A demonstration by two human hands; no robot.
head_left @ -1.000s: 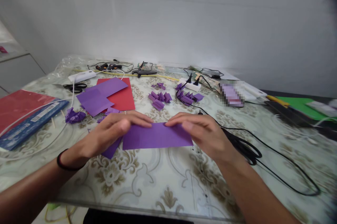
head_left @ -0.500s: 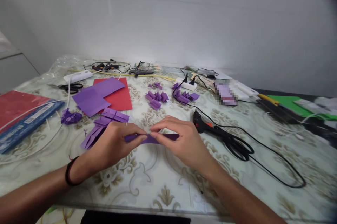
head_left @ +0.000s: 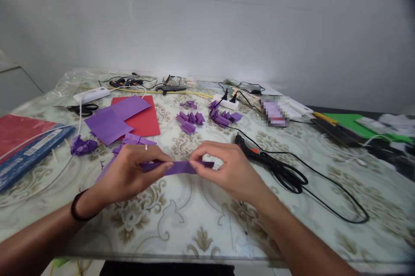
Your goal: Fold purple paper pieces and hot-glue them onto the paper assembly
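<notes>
A narrow purple paper strip (head_left: pixel 181 168) stretches between my hands above the patterned tabletop. My left hand (head_left: pixel 138 172) pinches it between thumb and fingers toward its left part, and my right hand (head_left: pixel 223 168) pinches it near its right end. Folded purple pieces (head_left: pixel 138 139) lie just behind my left hand, partly hidden by it. Flat purple sheets (head_left: pixel 112 127) rest on a red sheet (head_left: pixel 147 122) farther back. Rolled purple pieces (head_left: pixel 191 119) sit beyond the strip, with another purple cluster (head_left: pixel 223 117) to their right.
A black glue gun (head_left: pixel 245 146) with a looped cord lies right of my right hand. Behind are a white power strip (head_left: pixel 227 102) and a phone (head_left: pixel 274 112). Scissors (head_left: pixel 84 109), crumpled purple paper (head_left: pixel 82 145) and a blue-and-red packet (head_left: pixel 35 148) lie left.
My hands have moved apart along the strip, which shows a longer stretch between them. The whole view has shifted slightly.
</notes>
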